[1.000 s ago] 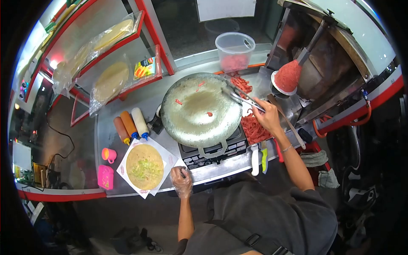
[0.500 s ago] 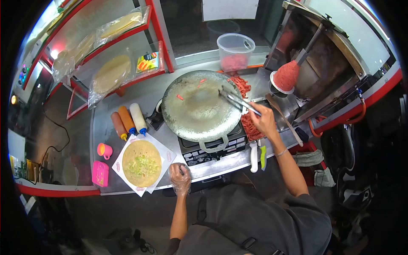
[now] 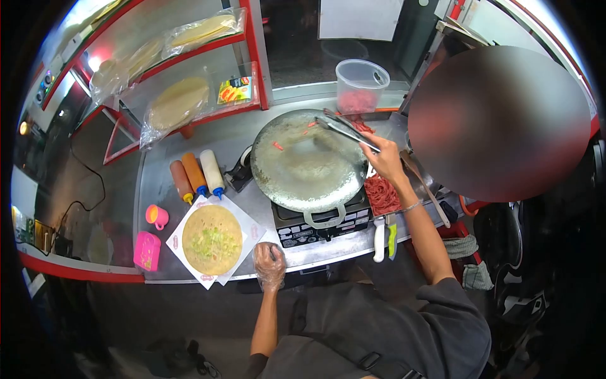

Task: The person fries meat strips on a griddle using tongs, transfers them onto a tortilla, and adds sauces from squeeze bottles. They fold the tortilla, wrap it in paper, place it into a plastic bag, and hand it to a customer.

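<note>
My right hand (image 3: 386,159) grips a pair of metal tongs (image 3: 348,131), whose dark tips are over the far right rim of a round, flat griddle pan (image 3: 297,170). A few red meat strips (image 3: 278,146) lie on the pan, which sits on a black gas stove (image 3: 297,232). In a clear plastic glove, my left hand (image 3: 269,264) is curled closed at the counter's front edge; what it holds, if anything, is hidden. To its left, a round flatbread (image 3: 212,237) topped with shredded greens (image 3: 214,242) lies on white paper (image 3: 252,230).
Shredded red meat (image 3: 382,194) fills a tray right of the pan, near a wooden spoon (image 3: 426,186) and knives (image 3: 379,240). Sauce bottles (image 3: 211,172), a pink cup (image 3: 157,217) and a pink box (image 3: 147,251) stand left. Behind is a plastic tub (image 3: 361,88). A blur covers the right side.
My right hand and the tongs have moved back, toward the pan's far right rim. The view has shifted slightly. My left hand stays at the counter edge.
</note>
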